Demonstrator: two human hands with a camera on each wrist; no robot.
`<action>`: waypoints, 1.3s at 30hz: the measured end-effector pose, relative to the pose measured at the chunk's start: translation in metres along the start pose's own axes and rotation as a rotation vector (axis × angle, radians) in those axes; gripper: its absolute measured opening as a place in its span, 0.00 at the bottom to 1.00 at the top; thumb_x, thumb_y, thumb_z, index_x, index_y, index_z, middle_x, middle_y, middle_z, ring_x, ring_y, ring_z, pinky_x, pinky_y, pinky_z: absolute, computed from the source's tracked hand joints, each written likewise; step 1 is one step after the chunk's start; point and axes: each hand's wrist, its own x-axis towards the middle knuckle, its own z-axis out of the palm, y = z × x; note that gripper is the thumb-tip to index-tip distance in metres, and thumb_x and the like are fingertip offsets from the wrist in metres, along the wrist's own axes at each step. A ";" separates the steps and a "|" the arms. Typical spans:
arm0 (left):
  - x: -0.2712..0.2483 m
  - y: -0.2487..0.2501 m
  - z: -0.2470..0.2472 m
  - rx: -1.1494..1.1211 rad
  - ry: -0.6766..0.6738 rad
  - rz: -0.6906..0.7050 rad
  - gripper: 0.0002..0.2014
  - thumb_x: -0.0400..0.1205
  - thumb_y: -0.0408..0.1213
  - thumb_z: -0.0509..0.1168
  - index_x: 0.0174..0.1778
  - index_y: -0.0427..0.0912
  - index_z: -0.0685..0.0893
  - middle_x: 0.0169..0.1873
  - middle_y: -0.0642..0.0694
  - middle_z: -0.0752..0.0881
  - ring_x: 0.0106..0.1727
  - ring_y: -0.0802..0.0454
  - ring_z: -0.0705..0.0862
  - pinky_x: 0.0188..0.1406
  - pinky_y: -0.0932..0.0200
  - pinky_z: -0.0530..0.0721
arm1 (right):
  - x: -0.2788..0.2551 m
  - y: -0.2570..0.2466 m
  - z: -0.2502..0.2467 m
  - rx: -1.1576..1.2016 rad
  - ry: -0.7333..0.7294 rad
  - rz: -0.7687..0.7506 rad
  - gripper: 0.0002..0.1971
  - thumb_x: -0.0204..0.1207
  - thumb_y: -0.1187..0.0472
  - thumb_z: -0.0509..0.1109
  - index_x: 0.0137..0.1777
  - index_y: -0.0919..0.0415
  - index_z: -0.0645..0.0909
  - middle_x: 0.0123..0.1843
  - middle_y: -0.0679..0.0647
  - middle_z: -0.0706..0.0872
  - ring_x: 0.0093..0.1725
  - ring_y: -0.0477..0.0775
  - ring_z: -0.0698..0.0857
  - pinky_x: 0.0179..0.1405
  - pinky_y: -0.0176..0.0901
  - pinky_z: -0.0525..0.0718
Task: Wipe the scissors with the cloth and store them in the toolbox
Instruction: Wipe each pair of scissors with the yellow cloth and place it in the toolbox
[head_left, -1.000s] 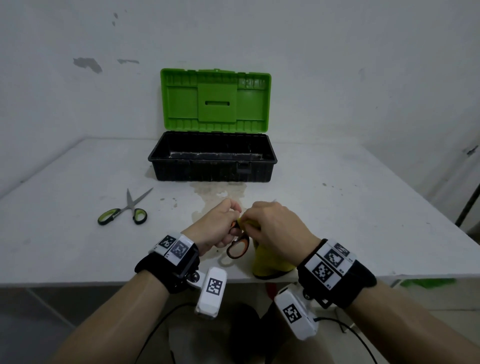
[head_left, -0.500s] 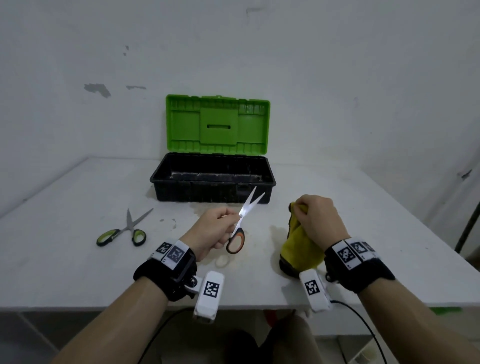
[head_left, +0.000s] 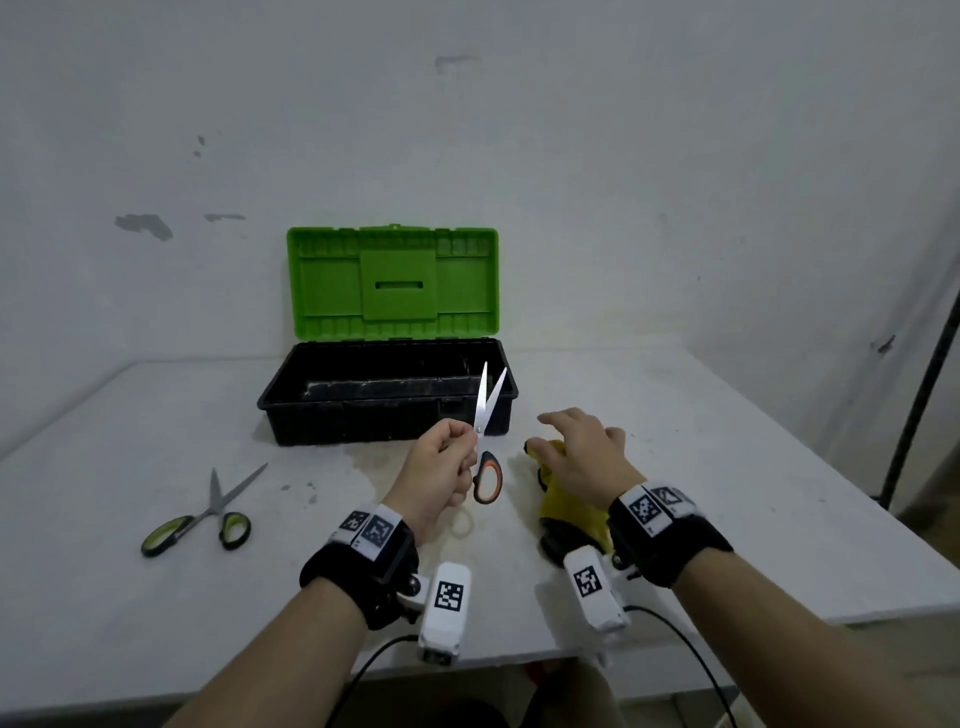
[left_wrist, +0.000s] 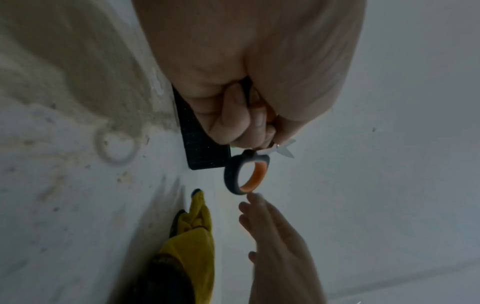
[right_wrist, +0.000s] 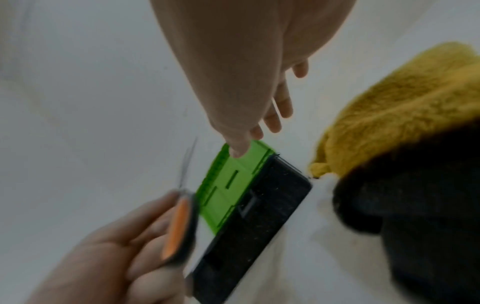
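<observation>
My left hand (head_left: 441, 467) grips the orange-handled scissors (head_left: 485, 447) by one handle, blades slightly apart and pointing up in front of the toolbox (head_left: 387, 395). The free handle loop (left_wrist: 245, 175) hangs below my fingers. The toolbox is black with its green lid (head_left: 392, 283) standing open. The yellow cloth (head_left: 563, 499) lies crumpled on the table to the right. My right hand (head_left: 582, 447) hovers just above it with fingers spread, holding nothing. In the right wrist view the cloth (right_wrist: 397, 107) sits beside the straight fingers (right_wrist: 280, 107).
A second pair of scissors with green handles (head_left: 208, 514) lies on the white table (head_left: 727, 493) at the left. A stained patch marks the table in front of the toolbox. A wall stands close behind. A dark pole (head_left: 919, 395) stands at the far right.
The hands came apart from wiping. My left hand raised the scissors toward the toolbox. My right hand carried the cloth right, set it on the table and let go.
</observation>
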 end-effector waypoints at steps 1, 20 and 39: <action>0.001 0.000 0.002 -0.027 0.007 0.004 0.06 0.89 0.36 0.59 0.49 0.39 0.78 0.26 0.51 0.73 0.20 0.57 0.63 0.16 0.65 0.58 | -0.006 -0.006 0.000 0.070 0.003 -0.036 0.22 0.82 0.40 0.60 0.71 0.47 0.76 0.69 0.47 0.80 0.69 0.53 0.78 0.72 0.61 0.69; -0.015 -0.009 -0.036 0.126 0.021 0.089 0.08 0.82 0.31 0.71 0.49 0.49 0.92 0.35 0.51 0.91 0.39 0.53 0.87 0.49 0.54 0.88 | -0.029 -0.057 0.013 0.906 -0.067 -0.062 0.07 0.79 0.63 0.73 0.50 0.67 0.84 0.36 0.62 0.89 0.36 0.60 0.91 0.33 0.42 0.85; 0.036 0.042 -0.075 0.028 0.166 0.130 0.04 0.80 0.30 0.73 0.47 0.41 0.91 0.37 0.42 0.91 0.36 0.51 0.86 0.44 0.57 0.88 | 0.043 -0.135 -0.001 0.397 0.197 -0.091 0.22 0.70 0.52 0.77 0.20 0.57 0.73 0.18 0.49 0.75 0.19 0.44 0.74 0.19 0.34 0.65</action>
